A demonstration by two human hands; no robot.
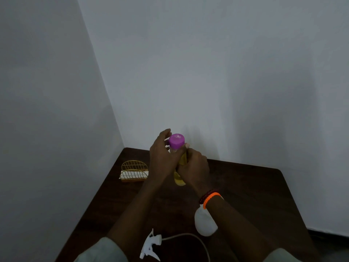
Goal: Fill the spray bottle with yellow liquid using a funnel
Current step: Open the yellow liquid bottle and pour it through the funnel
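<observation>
Two bare hands are raised together above the far part of a dark wooden table (245, 186), and between them a bottle of yellow liquid (182, 167) is held, tilted with its purple cap (176, 141) pointing up and away. The bottle's body is gripped by the right hand (194, 167), its fingers curled closed around the middle. The left hand (163, 154) is set at the neck just below the cap, its fingers loosely curved around it with the thumb lifted beside the cap. An orange band (211, 198) and a dark beaded bracelet are worn on the right wrist.

Near the front edge of the table, the white spray bottle (204, 222) is partly hidden under the right forearm; whether it stands or lies cannot be told. The white trigger spray head (151, 244) lies apart from it, to the left, with its thin dip tube (188, 235) curving off to the right. A gold wire holder (134, 171) stands at the far left of the table, close to the wall corner.
</observation>
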